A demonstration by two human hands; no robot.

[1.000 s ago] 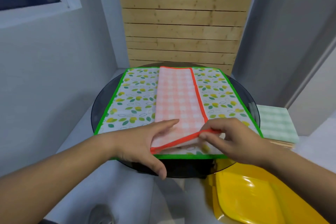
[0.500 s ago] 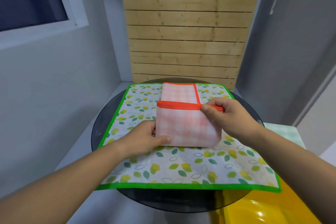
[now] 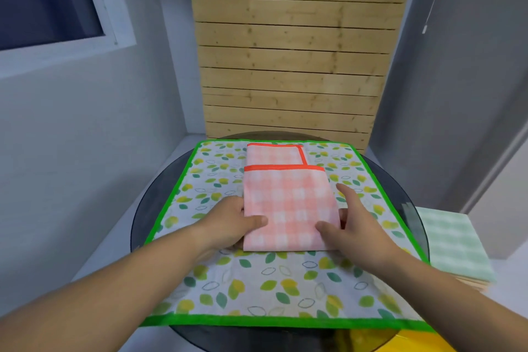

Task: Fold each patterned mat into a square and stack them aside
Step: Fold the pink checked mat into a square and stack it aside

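Folded orange-trimmed pink checked mat lies on the green-edged leaf-print mat, spread over the round dark glass counter. Left hand pinches its left edge, thumb on top. Right hand grips its right edge, forefinger extended. Folded green checked mat lies right of the counter.

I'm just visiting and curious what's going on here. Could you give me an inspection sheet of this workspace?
Surface: round dark glass table, mostly covered.
Job's things: leaf mat spread flat; pink mat folded on it; green checked mat folded, off to the right.
Clutter: yellow object, bottom right.
Hands: left hand grips the pink mat's left edge; right hand holds its right edge.
Cables: thin white cord, right wall.
Surroundings: wooden slat wall, window, grey walls.
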